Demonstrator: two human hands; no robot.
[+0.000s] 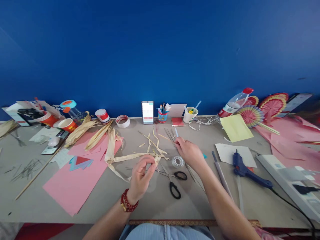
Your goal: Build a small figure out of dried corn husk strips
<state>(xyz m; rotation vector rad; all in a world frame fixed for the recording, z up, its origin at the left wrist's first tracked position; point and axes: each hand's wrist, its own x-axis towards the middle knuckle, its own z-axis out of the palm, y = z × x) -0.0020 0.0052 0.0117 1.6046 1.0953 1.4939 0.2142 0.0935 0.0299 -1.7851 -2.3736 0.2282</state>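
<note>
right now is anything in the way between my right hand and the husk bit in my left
Nothing tall stands between your right hand and the husk piece in your left hand. Loose husk strips lie low in the gap, and the clear tape roll sits just on the near side.

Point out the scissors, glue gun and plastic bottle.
Scissors (169, 175): head view, where the blades meet the handles.
Glue gun (241, 169): head view, on the blue body.
Plastic bottle (228, 109): head view, on the label.
</note>
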